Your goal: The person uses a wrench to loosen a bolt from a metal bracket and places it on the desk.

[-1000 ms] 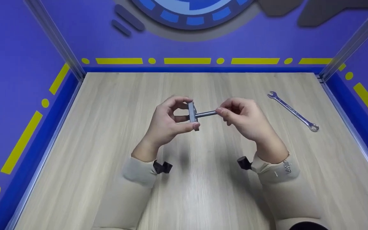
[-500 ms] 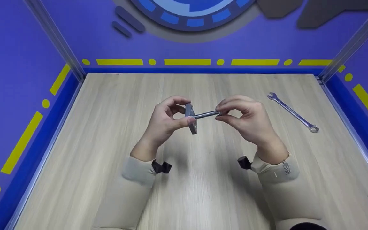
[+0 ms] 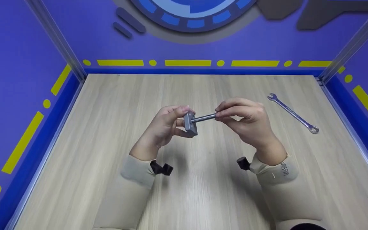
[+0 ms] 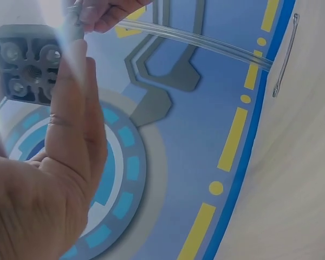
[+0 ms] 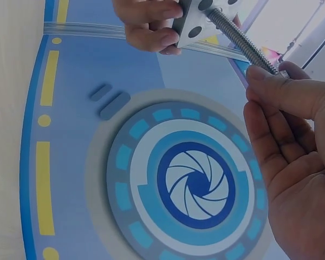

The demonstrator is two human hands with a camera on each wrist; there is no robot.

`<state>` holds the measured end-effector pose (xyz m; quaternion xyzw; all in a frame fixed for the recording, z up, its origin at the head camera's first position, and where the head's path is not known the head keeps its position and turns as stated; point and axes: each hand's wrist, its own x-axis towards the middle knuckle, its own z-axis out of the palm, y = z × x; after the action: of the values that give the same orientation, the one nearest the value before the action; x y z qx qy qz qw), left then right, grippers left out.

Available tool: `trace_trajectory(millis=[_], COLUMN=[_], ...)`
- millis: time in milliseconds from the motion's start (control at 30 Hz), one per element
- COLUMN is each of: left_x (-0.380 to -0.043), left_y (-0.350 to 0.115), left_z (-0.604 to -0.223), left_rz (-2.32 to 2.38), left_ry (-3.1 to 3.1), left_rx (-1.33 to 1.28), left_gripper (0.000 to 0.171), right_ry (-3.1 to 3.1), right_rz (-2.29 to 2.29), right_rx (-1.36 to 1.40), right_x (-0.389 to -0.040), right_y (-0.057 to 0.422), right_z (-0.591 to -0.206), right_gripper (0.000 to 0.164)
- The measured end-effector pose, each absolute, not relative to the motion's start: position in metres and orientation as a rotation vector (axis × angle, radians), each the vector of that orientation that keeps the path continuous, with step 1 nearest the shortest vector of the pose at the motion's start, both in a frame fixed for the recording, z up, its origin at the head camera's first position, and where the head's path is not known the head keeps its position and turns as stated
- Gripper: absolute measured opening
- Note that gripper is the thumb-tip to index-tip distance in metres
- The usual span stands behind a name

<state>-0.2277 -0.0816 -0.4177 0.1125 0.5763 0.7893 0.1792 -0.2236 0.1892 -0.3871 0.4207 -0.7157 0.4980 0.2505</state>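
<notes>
Above the table, my left hand [image 3: 160, 127] holds a small grey square plate [image 3: 189, 124] by its edges, thumb on its upper edge. In the left wrist view the plate [image 4: 32, 64] shows ribs, round corner holes and a threaded hole in the middle. A metal threaded rod [image 3: 204, 118] stands out from the plate's right face, tilted slightly up to the right. Fingertips and thumb of my right hand [image 3: 248, 121] pinch its outer end. In the right wrist view, thread is plain along the rod [image 5: 241, 40]; its far end meets the plate [image 5: 190, 24]. How deep it sits cannot be told.
A combination wrench [image 3: 292, 113] lies on the wooden table [image 3: 209, 191], right of my right hand. Blue panels [image 3: 190, 51] with yellow marks stand at the back and sides. Metal posts [image 3: 56, 38] rise at the rear corners.
My left thumb has shifted from the plate's lower part to its upper edge, and the plate has turned. The right fingers have changed their grip on the rod's end. The wrench lies still.
</notes>
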Motion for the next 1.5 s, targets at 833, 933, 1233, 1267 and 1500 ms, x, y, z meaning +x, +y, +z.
trace_trajectory(millis=[833, 933, 1233, 1267, 1500], left_x=[-0.223, -0.223, -0.223, -0.223, -0.225], left_y=[-0.083, -0.082, -0.083, -0.083, -0.085], left_z=[-0.416, -0.417, -0.418, -0.418, -0.418], left_rz=[2.330, 2.314, 2.275, 2.278, 2.284], left_ry=[1.918, 1.954, 2.040, 2.036, 2.042], left_rx=[0.693, 0.727, 0.724, 0.718, 0.713], left_gripper=[0.064, 0.063, 0.064, 0.064, 0.061], right_ry=[-2.433, -2.499, -2.526, -2.511, -2.428], right_rz=[1.687, 1.674, 1.748, 1.764, 1.636], right_rx=[0.542, 0.534, 0.600, 0.598, 0.620], right_x=[-0.219, -0.220, -0.219, -0.218, -0.218], right_y=[0.193, 0.195, 0.197, 0.196, 0.196], right_z=[-0.376, -0.376, -0.372, -0.372, -0.376], right_gripper=[0.030, 0.032, 0.012, 0.011, 0.019])
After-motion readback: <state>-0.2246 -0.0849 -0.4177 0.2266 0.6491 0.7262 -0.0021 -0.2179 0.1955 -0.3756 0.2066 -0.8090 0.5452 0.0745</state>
